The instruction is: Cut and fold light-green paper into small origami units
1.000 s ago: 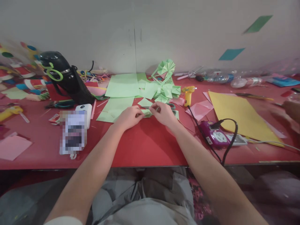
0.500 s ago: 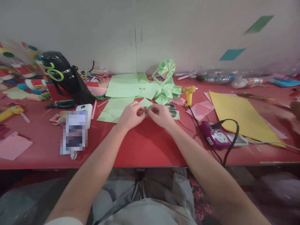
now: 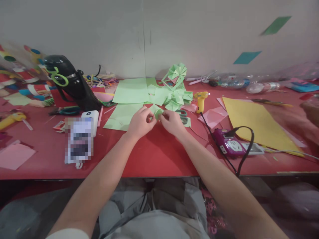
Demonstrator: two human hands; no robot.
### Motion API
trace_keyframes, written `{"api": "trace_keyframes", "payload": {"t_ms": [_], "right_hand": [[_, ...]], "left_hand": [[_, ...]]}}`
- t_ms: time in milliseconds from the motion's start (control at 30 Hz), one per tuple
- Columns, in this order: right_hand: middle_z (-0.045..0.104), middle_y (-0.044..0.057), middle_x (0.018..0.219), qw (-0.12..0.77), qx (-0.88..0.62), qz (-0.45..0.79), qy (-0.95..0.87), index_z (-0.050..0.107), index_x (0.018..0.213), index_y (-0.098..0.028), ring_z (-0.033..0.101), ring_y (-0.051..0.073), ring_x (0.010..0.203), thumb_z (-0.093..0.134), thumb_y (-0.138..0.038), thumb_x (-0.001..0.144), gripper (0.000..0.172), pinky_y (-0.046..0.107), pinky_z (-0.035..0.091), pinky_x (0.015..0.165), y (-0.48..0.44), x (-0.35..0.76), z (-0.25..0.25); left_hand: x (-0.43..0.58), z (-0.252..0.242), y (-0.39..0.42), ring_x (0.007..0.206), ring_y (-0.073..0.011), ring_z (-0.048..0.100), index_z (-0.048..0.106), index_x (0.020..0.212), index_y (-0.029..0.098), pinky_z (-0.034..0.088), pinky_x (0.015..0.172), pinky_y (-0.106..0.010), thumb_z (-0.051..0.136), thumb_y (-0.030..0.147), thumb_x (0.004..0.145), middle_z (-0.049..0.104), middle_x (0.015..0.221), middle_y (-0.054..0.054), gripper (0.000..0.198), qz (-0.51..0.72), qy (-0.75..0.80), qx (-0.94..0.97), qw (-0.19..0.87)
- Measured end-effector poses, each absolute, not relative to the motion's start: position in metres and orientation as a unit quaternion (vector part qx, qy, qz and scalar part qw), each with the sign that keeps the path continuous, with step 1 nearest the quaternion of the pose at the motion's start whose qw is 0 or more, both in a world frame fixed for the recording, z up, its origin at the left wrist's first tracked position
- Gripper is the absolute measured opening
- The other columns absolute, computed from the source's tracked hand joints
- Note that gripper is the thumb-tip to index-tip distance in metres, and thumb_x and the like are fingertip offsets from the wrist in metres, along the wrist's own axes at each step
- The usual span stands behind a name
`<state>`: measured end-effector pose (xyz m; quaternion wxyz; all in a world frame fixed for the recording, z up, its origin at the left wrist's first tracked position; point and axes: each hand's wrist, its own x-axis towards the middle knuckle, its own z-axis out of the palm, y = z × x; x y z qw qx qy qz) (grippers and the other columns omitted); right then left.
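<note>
Both of my hands meet at the middle of the red table (image 3: 154,156). My left hand (image 3: 140,123) and my right hand (image 3: 172,122) each pinch one side of a small folded piece of light green paper (image 3: 157,113), held just above the tabletop. Right behind it lie flat green sheets (image 3: 130,90) and a heap of folded green paper shapes (image 3: 174,94). A pair of scissors (image 3: 183,117) lies partly hidden behind my right hand.
A black bag (image 3: 72,84) and a white device (image 3: 90,117) sit at the left. A yellow glue gun (image 3: 200,99), pink papers (image 3: 213,117), a purple power strip (image 3: 230,144) and a yellow sheet (image 3: 256,122) lie at the right. Another person's hand (image 3: 311,111) shows at the far right.
My hands have drawn closer together and lifted the small green piece off the table, with the fold now raised between my fingertips. The other person's hand has shifted at the right edge.
</note>
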<state>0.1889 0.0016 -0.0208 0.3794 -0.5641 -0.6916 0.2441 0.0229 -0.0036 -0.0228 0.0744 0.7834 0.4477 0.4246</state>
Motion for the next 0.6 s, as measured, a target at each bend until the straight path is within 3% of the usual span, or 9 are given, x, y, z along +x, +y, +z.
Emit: {"api": "trace_keyframes", "payload": {"t_ms": [133, 267, 333, 467, 600], "right_hand": [[0.043, -0.003, 0.059, 0.396, -0.532, 0.245, -0.707, 0.038, 0.063, -0.022, 0.038, 0.013, 0.058, 0.049, -0.023, 0.081, 0.021, 0.029, 0.029, 0.057, 0.003, 0.189, -0.023], [0.039, -0.004, 0.06, 0.398, -0.502, 0.253, -0.725, 0.034, 0.065, -0.023, 0.036, 0.013, 0.058, 0.046, -0.021, 0.08, 0.019, 0.028, 0.028, 0.057, 0.005, 0.19, -0.024], [0.039, -0.004, 0.061, 0.395, -0.501, 0.272, -0.721, 0.034, 0.067, -0.023, 0.037, 0.013, 0.058, 0.045, -0.022, 0.081, 0.019, 0.028, 0.029, 0.057, 0.005, 0.19, -0.024], [0.04, -0.004, 0.061, 0.389, -0.5, 0.305, -0.711, 0.035, 0.068, -0.023, 0.039, 0.013, 0.059, 0.045, -0.026, 0.084, 0.019, 0.028, 0.03, 0.057, 0.005, 0.191, -0.023], [0.042, -0.004, 0.061, 0.409, -0.494, 0.309, -0.702, 0.037, 0.068, -0.023, 0.04, 0.013, 0.06, 0.045, -0.027, 0.085, 0.02, 0.028, 0.031, 0.058, 0.008, 0.192, -0.025]], "left_hand": [[0.023, -0.02, -0.007, 0.076, -0.0162, 0.06, 0.051, 0.074, 0.021, 0.05, 0.071, -0.03, 0.06, 0.019, 0.079, 0.061, 0.084, -0.002, 0.011, 0.399, 0.462, 0.791, 0.052], [0.018, -0.015, -0.006, 0.118, -0.026, 0.06, 0.053, 0.076, 0.021, 0.047, 0.1, -0.041, 0.061, 0.017, 0.076, 0.062, 0.126, -0.012, 0.009, 0.413, 0.415, 0.807, 0.071], [0.015, -0.013, -0.005, 0.127, -0.027, 0.056, 0.051, 0.075, 0.021, 0.043, 0.107, -0.044, 0.06, 0.015, 0.076, 0.06, 0.136, -0.013, 0.011, 0.414, 0.392, 0.811, 0.128], [0.012, -0.01, -0.006, 0.122, -0.0255, 0.061, 0.049, 0.074, 0.022, 0.046, 0.103, -0.043, 0.058, 0.015, 0.078, 0.07, 0.118, -0.01, 0.012, 0.427, 0.383, 0.788, 0.225], [0.012, -0.008, -0.008, 0.12, -0.0251, 0.062, 0.052, 0.078, 0.022, 0.047, 0.102, -0.041, 0.059, 0.02, 0.082, 0.071, 0.109, -0.008, 0.008, 0.429, 0.381, 0.782, 0.243]]}}
